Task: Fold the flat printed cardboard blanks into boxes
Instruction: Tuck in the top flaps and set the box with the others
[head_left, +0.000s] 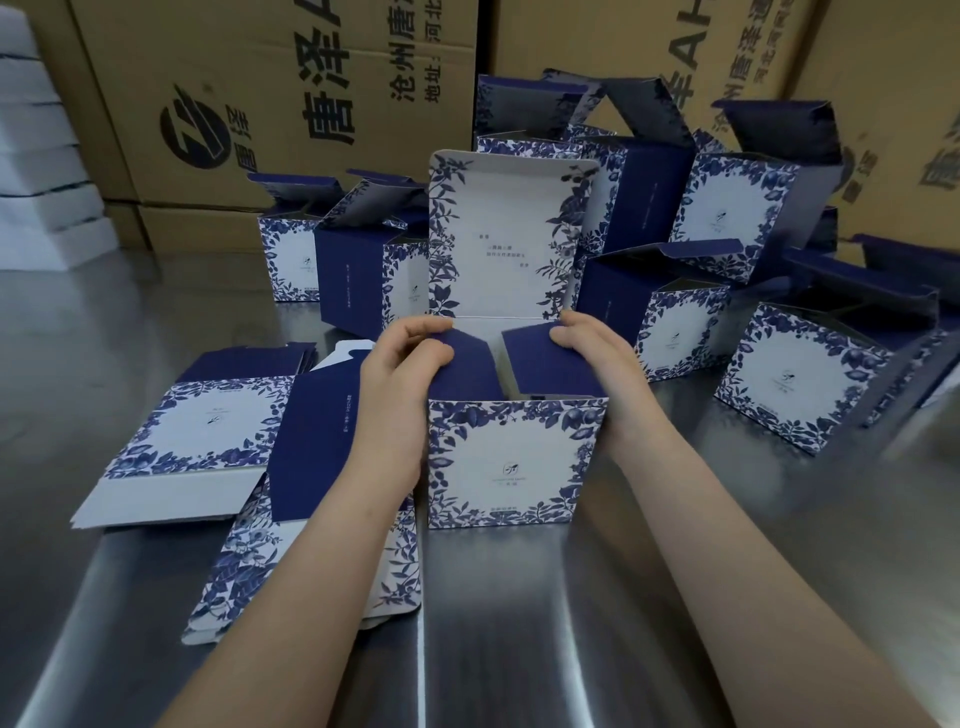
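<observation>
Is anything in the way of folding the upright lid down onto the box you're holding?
Only the hands themselves. The left hand and right hand grip the box with fingers curled over the two navy side flaps, right where the lid would swing down. Nothing else lies across the opening.

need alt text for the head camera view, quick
Two bare hands hold an upright blue-and-white floral cardboard box on a steel table, left hand and right hand each gripping a navy side flap below its raised lid. Flat printed blanks lie to its left; folded boxes and brown shipping cartons stand behind.
</observation>
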